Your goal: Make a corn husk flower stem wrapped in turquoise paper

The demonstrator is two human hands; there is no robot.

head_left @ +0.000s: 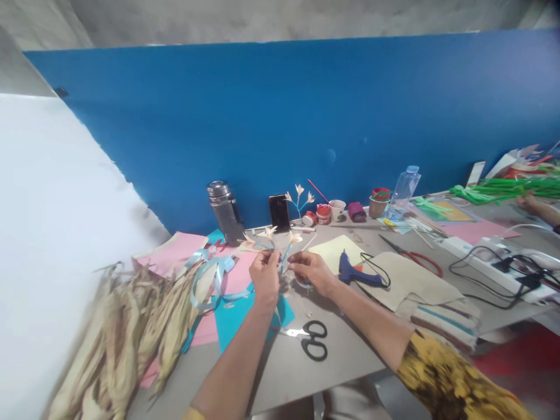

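Note:
My left hand (265, 274) is closed around the blue-wrapped stems of a spray of cream handmade flowers (294, 237), held upright above the table. Beside it, my right hand (311, 269) pinches close to the same stems; whatever lies between its fingertips is too small to make out. Below the hands, black-handled scissors (315, 341) lie on the table near a turquoise sheet (231, 321). A loop of pale blue ribbon (214, 286) rests left of my left hand. Right of my right hand is a blue glue gun (356, 274) with a black cord.
Dried corn husks (122, 338) are heaped at the left. A thermos (226, 213), a phone (279, 213), another flower spray (299, 201), a paper cup (337, 210) and a plastic bottle (403, 192) line the back. A corded power strip (494, 268) and another person's hand (528, 203) are at right.

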